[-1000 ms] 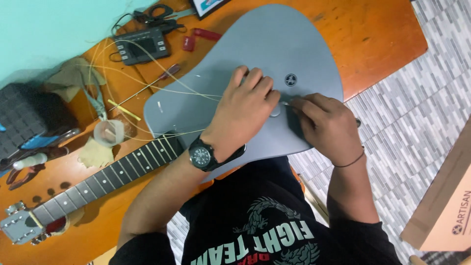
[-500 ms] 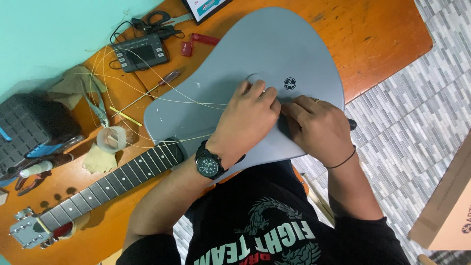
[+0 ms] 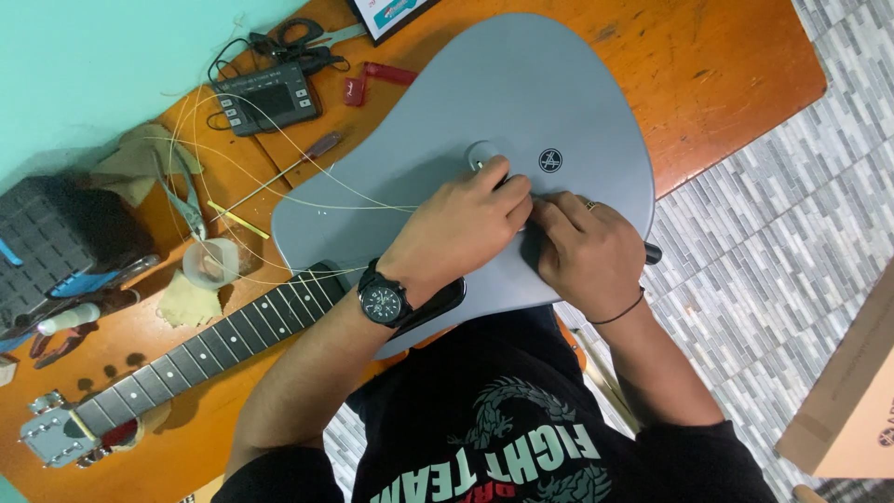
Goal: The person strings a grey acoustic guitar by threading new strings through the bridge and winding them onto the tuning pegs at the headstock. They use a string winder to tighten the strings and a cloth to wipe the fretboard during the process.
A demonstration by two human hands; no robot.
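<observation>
A grey guitar body [image 3: 521, 93] lies flat on an orange wooden table [image 3: 736, 65], its dark fretted neck [image 3: 214, 349] running down-left to the headstock [image 3: 56, 433]. My left hand [image 3: 456, 228], with a black wristwatch, rests on the body, fingertips pinched on a small metal part beside a pale round spot [image 3: 482, 151]. Loose thin strings [image 3: 307, 191] run from the table under this hand. Touching it, my right hand [image 3: 587, 256] is curled on a black-handled tool whose end [image 3: 652, 251] sticks out; the tip is hidden.
At the table's far left are a black electronic tuner [image 3: 265, 98], a red winder [image 3: 382, 74], a screwdriver [image 3: 298, 163], pliers [image 3: 182, 200], a small plastic cup [image 3: 212, 263] and a dark case [image 3: 56, 242]. A cardboard box [image 3: 847, 391] stands on the tiled floor [image 3: 745, 279].
Both hands have shifted slightly up the grey body, staying pressed together. The pale round spot at my left fingertips has come into sight.
</observation>
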